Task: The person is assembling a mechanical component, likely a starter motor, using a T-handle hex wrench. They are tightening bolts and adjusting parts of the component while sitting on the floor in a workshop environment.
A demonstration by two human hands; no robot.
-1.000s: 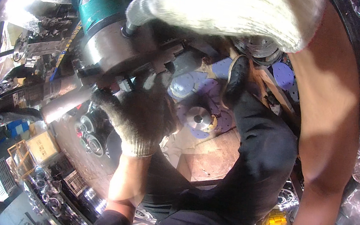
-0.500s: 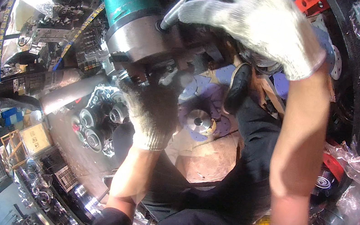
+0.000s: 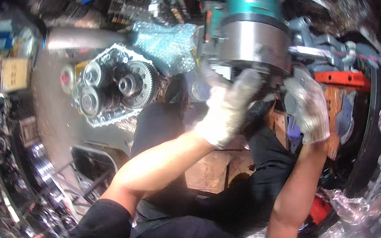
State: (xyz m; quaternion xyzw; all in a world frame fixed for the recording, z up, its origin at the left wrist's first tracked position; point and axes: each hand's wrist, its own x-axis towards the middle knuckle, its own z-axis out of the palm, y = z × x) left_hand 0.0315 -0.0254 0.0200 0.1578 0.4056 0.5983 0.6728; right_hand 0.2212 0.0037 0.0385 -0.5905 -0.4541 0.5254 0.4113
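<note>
The heavy power tool (image 3: 254, 28) fills the top of the view, held up directly above both hands: a teal plastic upper body, below it a broad band of dull brushed metal, cylindrical and smooth. Its dark underside sits right at the fingers, and what part sits there is hidden by the gloves. As a judgement, the work on the tool's lower end is in the middle: both hands are engaged beneath it, nothing has been set aside that can be seen, and whether a part is going on or coming off cannot be told.

Down and to the left of the fingers lies an open gearbox housing (image 3: 116, 84), its cast rim pale and jagged, with several toothed steel gears meshed inside, oily and dark between the teeth. A long grey metal tube (image 3: 84, 40) runs out from it, further left. Just left of the tool hangs a crumpled sheet of bubble wrap (image 3: 164, 44), shiny and bluish.

To the right of the fingers sit orange-red metal pieces (image 3: 344, 78) on grey machinery.

The left hand (image 3: 228, 107) wears a knitted, grimy white cotton glove; its fingers reach up and curl against the tool's underside. The right hand (image 3: 309, 109), in a matching glove, has its fingers closed around the tool's lower right edge, though what exactly they pinch cannot be told.
</note>
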